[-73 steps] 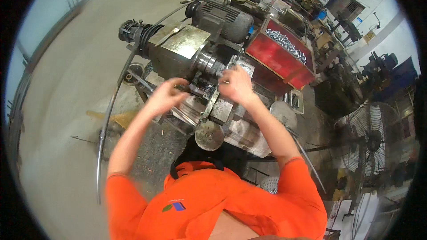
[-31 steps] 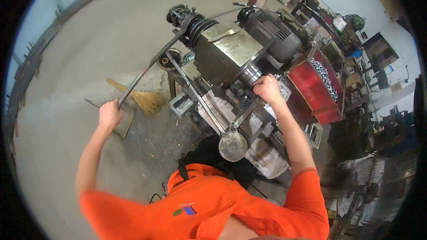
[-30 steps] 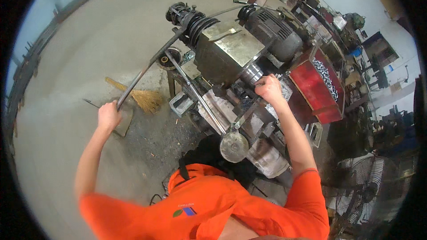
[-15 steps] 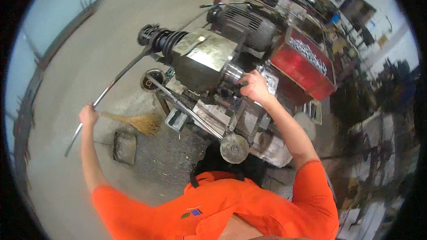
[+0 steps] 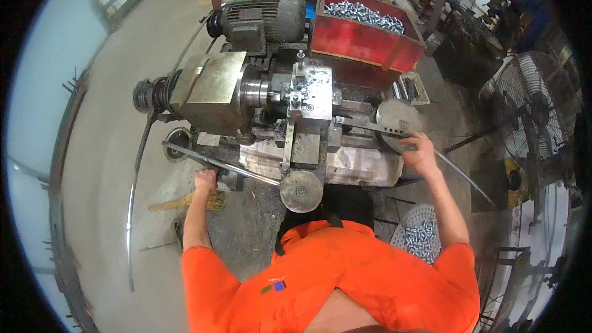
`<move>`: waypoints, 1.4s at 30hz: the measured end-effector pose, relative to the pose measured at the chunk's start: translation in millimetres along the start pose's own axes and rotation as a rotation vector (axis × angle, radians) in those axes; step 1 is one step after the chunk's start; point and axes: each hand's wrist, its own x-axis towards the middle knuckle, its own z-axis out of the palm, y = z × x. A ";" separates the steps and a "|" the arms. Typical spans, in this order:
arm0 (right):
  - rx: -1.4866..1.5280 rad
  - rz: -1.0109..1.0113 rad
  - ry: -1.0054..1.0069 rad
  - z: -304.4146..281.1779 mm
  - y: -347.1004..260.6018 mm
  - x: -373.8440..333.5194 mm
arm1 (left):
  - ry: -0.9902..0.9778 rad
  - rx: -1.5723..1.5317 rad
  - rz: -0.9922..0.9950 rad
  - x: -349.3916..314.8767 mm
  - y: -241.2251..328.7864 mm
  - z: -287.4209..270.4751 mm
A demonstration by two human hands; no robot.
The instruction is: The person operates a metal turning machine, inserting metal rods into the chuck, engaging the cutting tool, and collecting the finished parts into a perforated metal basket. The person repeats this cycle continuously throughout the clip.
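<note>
My right hand point(image 5: 420, 154) is at the front right of the machine point(image 5: 209, 102). Its fingers are half curled at the outer end of the holed bar point(image 5: 373, 126), where a steel rod point(image 5: 465, 176) extends outward; I cannot tell how firmly they grip. My left hand point(image 5: 206, 180) is curled at the machine's front left, just beside the long handle point(image 5: 237, 171); I cannot tell whether it holds anything.

A metal disc point(image 5: 301, 192) forms the machine's front edge, between my hands and near my shirt point(image 5: 333, 253). Left of the machine, floor point(image 5: 92, 179) extends to the wall. A fan point(image 5: 524, 102) stands to the machine's right.

Behind the machine, a red box point(image 5: 351, 42) contains many small metal parts. At its front right, a perforated basket point(image 5: 424, 211) contains similar parts.
</note>
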 end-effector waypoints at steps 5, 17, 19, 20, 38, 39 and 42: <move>-0.284 0.292 0.050 -23.6 119.0 -43.7 | 0.090 -0.226 -0.137 -12.3 -6.8 -6.6; -0.528 0.754 -0.093 7.7 163.6 -201.2 | 0.415 -1.623 -0.462 -40.9 -21.1 -114.9; -0.242 0.747 -0.106 10.9 98.4 -211.2 | 0.433 -1.635 -0.538 -34.2 -3.3 -112.3; -0.198 0.585 0.099 55.7 128.7 -256.8 | 0.572 -1.709 -0.505 -12.3 -3.5 -91.5; 0.265 0.673 0.022 52.9 56.3 -231.6 | 0.338 -1.572 -0.467 -18.7 -18.5 -101.0; 0.119 0.721 -0.028 46.2 77.5 -232.3 | 0.323 -1.574 -0.472 -20.1 -21.7 -97.0; -0.343 0.575 -0.014 17.9 145.7 -219.5 | 0.363 -1.587 -0.478 -10.0 -24.1 -81.3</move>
